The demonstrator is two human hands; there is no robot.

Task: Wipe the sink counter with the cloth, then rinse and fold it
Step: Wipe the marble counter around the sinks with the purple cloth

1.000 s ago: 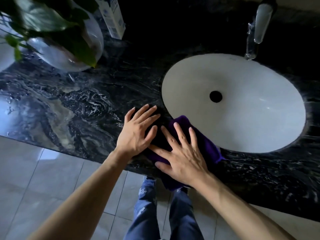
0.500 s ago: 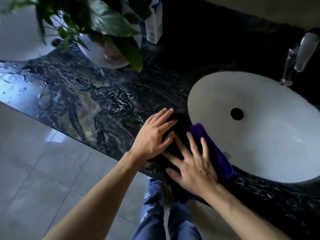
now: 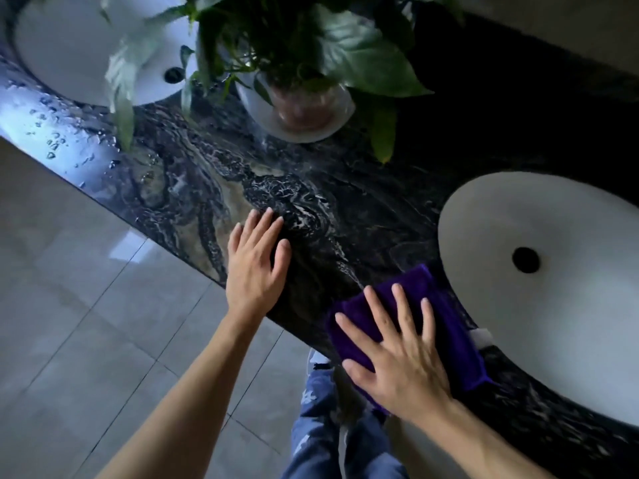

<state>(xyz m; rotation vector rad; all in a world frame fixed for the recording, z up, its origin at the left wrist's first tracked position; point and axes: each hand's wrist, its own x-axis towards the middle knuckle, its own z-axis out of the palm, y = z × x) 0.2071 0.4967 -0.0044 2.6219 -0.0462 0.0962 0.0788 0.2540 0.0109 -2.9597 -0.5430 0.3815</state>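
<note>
A purple cloth (image 3: 446, 316) lies flat on the dark marble counter (image 3: 363, 209) at its front edge, just left of the white oval sink (image 3: 567, 340). My right hand (image 3: 401, 354) presses flat on the cloth with fingers spread. My left hand (image 3: 256, 264) rests flat on the bare counter to the left of the cloth, apart from it, fingers spread and holding nothing. Part of the cloth hangs over the counter's front edge under my right wrist.
A potted plant in a glass bowl on a white saucer (image 3: 297, 108) stands at the back middle, leaves overhanging the counter. A second white sink (image 3: 86, 53) sits at the far left, with water drops (image 3: 52, 140) beside it. Tiled floor (image 3: 86, 323) lies below.
My left hand has slid left off the cloth onto bare counter, so the hands are now apart. The view has swung left, bringing the second sink in and the faucet out.
</note>
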